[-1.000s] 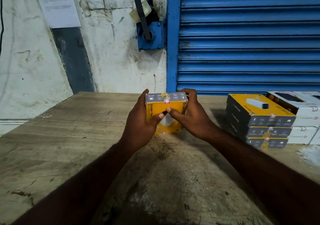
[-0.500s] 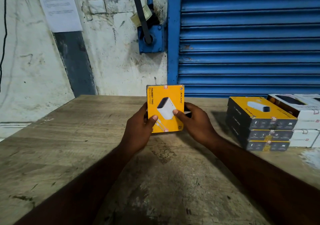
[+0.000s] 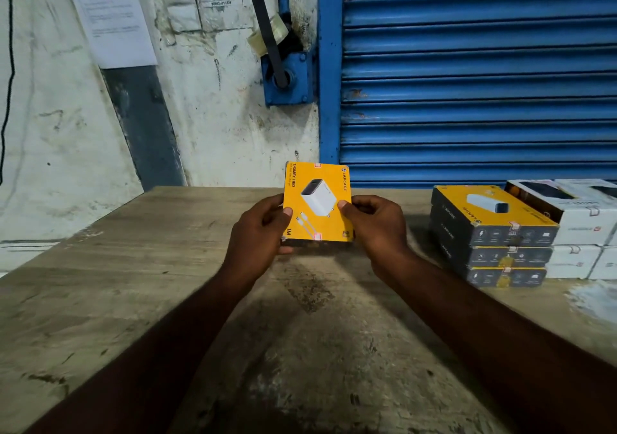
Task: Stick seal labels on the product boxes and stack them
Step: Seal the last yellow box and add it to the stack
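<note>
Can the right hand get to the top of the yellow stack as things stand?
Probably yes. Bare table lies between the right hand and the stack, whose top is uncovered. The hand is busy, though: it and the left hand pinch a yellow box.

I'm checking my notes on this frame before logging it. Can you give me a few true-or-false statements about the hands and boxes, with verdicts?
1. The left hand and the right hand both grip the yellow box, one at each side edge. True.
2. The held box shows its dark side panel to the camera. False: its yellow front, with the charger picture, faces the camera.
3. The stack of yellow boxes on the right is three boxes high. True.
4. The white boxes stand to the left of that stack. False: they stand to its right, close against it.
</note>
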Available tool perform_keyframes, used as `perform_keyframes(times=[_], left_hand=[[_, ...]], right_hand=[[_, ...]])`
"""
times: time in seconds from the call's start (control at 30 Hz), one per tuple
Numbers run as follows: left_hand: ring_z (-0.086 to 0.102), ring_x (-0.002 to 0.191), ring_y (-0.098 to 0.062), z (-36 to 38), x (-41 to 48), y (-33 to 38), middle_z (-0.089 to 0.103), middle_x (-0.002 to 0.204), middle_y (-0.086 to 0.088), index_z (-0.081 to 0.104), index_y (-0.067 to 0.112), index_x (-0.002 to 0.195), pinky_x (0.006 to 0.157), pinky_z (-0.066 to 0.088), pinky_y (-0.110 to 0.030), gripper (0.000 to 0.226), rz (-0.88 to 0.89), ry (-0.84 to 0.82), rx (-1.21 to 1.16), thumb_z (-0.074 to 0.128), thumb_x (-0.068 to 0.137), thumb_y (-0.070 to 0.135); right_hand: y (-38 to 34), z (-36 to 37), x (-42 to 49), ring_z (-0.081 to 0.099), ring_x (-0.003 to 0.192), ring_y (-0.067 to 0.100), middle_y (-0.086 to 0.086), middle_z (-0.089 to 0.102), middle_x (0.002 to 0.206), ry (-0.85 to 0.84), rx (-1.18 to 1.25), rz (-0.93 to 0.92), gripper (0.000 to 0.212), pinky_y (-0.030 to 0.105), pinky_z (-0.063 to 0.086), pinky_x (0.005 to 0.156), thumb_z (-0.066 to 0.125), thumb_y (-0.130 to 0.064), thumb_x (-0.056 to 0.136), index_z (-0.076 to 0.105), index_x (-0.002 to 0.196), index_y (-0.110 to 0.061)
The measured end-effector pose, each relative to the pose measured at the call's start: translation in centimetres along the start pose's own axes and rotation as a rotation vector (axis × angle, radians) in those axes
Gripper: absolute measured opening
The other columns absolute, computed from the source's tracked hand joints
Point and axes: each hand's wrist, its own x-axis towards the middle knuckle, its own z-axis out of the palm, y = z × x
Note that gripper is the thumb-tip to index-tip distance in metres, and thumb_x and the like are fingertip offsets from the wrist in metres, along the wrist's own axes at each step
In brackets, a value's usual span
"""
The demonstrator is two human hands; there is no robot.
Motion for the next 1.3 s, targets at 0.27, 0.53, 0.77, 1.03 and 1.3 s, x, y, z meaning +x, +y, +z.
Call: perform_keyframes(times=[0.27,0.53,0.77,1.03,1.3], left_hand=[[0.072,0.098,-0.021,0.4,-0.1,1.9,0.071,0.115,-0.004,0.068,0.02,0.122,0.068,0.062,-0.032,0.025,-0.2,-0.115,-0.156,0.063,0.099,0.027],[0.067,0.072,-0.015,2.7,-0.3,4.6,0.072,0.093,-0.006,0.066,0.01,0.1,0.056,0.054,-0.022,0.022,-0.273,-0.136,-0.22,0.066,0.096,0.032],[0.066,0.059,-0.008,6.7,-0.7,8.3,0.07,0.087,-0.006,0.062,0.012,0.099,0.052,0.054,-0.02,0.019,-0.322,-0.216,-0.293,0.065,0.097,0.03],[0.064,0.059,-0.01,12.9,-1.0,10.9,0.069,0.089,-0.01,0.063,0.01,0.098,0.052,0.055,-0.022,0.02,-0.303,-0.273,-0.278,0.068,0.096,0.029],[0.065,0.066,-0.01,18.0,-0.6,11.7,0.068,0.08,-0.001,0.065,0.012,0.092,0.055,0.057,-0.022,0.016,-0.31,-0.279,-0.267,0.07,0.094,0.027]], right_hand=[[-1.3,-1.9,0.2,0.07,0.075,0.016,0.002,0.076,0.087,0.014,-0.129,-0.006,0.008,0.04,0.06,0.081,0.076,-0.025,0.09,0.076,0.082,-0.023],[-5.2,-5.3,1.1,0.07,0.074,0.027,0.015,0.073,0.078,-0.03,-0.29,0.03,0.024,0.044,0.059,0.073,0.08,-0.029,0.085,0.076,0.076,-0.007],[-8.8,-10.2,3.2,0.06,0.06,0.02,0.009,0.063,0.07,-0.023,-0.397,0.073,0.023,0.025,0.048,0.054,0.086,-0.022,0.077,0.071,0.075,-0.005],[-10.4,-16.4,4.5,0.058,0.056,0.022,0.016,0.06,0.07,-0.023,-0.476,0.166,0.019,0.027,0.049,0.053,0.081,-0.012,0.084,0.067,0.082,0.002],[-9.3,-20.1,6.4,0.058,0.06,0.022,0.019,0.066,0.082,0.101,-0.57,0.2,0.026,0.026,0.041,0.049,0.086,-0.016,0.079,0.063,0.083,-0.002]])
